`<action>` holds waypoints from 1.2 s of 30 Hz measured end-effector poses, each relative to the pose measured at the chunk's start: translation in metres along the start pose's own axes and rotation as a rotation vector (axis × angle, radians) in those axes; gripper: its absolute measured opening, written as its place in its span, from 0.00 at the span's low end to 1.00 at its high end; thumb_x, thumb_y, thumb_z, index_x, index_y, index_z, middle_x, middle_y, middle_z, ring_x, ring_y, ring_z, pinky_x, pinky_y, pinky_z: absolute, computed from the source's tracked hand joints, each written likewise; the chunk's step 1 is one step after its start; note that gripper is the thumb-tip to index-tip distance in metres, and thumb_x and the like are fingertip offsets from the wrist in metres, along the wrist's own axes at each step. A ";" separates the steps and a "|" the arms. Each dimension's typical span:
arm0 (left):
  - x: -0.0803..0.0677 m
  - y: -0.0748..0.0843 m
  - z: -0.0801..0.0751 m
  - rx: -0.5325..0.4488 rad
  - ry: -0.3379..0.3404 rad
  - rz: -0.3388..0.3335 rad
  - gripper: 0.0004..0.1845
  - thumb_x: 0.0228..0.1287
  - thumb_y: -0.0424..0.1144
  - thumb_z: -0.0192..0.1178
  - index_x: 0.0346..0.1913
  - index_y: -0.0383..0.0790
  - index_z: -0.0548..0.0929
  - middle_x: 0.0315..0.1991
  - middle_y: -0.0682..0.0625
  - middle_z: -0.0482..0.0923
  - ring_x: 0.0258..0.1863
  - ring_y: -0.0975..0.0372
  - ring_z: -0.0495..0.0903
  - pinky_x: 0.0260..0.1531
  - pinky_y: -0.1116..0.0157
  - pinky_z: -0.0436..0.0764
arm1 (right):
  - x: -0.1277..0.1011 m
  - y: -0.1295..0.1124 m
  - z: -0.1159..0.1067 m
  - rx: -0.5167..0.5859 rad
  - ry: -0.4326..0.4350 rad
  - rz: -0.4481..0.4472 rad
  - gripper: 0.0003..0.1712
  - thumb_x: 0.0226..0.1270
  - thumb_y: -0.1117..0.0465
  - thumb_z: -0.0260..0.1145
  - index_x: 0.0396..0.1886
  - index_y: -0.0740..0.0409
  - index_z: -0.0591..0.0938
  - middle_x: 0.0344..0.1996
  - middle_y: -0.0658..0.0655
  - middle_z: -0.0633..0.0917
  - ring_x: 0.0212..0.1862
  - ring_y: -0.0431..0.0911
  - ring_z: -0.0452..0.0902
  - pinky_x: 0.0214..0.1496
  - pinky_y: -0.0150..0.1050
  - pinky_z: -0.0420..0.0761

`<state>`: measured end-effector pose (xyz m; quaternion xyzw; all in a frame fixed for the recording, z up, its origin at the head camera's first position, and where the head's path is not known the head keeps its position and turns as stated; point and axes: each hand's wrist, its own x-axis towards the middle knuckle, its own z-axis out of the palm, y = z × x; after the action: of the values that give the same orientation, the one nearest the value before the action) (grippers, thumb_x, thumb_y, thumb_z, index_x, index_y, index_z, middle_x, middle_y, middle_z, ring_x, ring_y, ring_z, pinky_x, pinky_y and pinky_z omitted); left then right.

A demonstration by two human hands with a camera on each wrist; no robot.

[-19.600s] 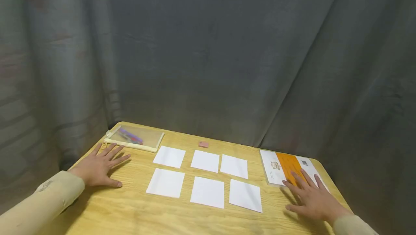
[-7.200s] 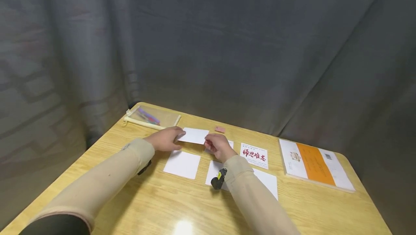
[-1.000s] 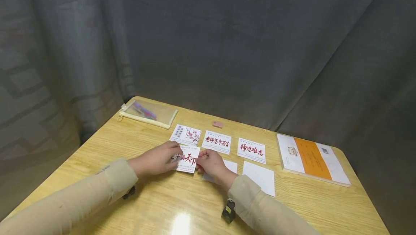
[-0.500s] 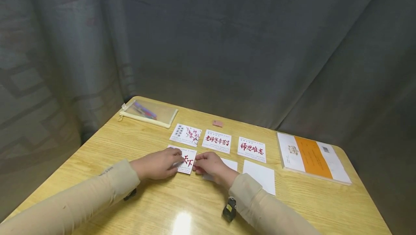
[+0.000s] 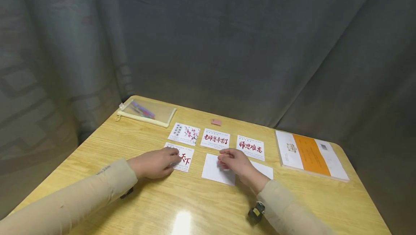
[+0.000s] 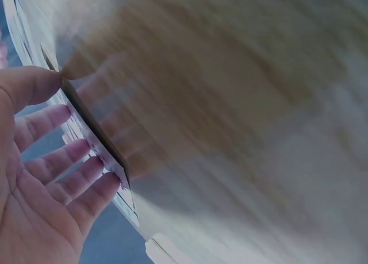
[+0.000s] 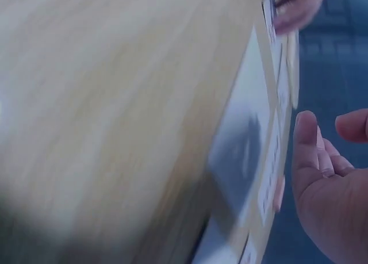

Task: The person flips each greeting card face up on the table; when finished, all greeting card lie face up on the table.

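My left hand [image 5: 155, 162] is over the front-left card [image 5: 184, 160], which shows red Chinese characters and lies on the wooden table. In the left wrist view its fairly straight fingers [image 6: 95, 198] touch that card's face, and the thumb is at one corner. Above a blank white card [image 5: 214, 170] in the front middle hovers my right hand [image 5: 240, 164], holding nothing; the right wrist view shows a gap between thumb and fingers. Partly behind this hand lies another blank card [image 5: 264, 169]. Behind them are a blossom card [image 5: 184, 133] and two red-lettered cards [image 5: 215, 139] [image 5: 250, 147].
A zip pouch [image 5: 147, 111] with pens inside lies at the back left. Near the back edge sits a small pink block [image 5: 216, 122]. An orange-and-white book [image 5: 312, 155] lies on the right. Grey curtains [image 5: 208, 47] hang behind the table [image 5: 156, 206].
My right hand has left the front-left card and moved right, above the front-middle blank card. The left hand stays at the front-left card. Earlier, all the cards lay blank side up.
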<state>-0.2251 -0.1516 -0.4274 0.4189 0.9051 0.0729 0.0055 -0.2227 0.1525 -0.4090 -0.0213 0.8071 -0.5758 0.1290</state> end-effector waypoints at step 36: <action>0.092 0.079 0.014 0.123 -0.145 0.220 0.31 0.68 0.53 0.54 0.68 0.40 0.69 0.68 0.41 0.64 0.67 0.55 0.64 0.66 0.63 0.63 | -0.027 0.012 -0.041 0.250 -0.009 0.284 0.18 0.65 0.73 0.59 0.53 0.78 0.71 0.32 0.59 0.82 0.33 0.43 0.83 0.41 0.35 0.84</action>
<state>-0.2240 -0.0298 -0.4254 0.5193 0.8537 -0.0133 0.0371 -0.2051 0.1996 -0.4024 0.1065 0.7237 -0.6474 0.2142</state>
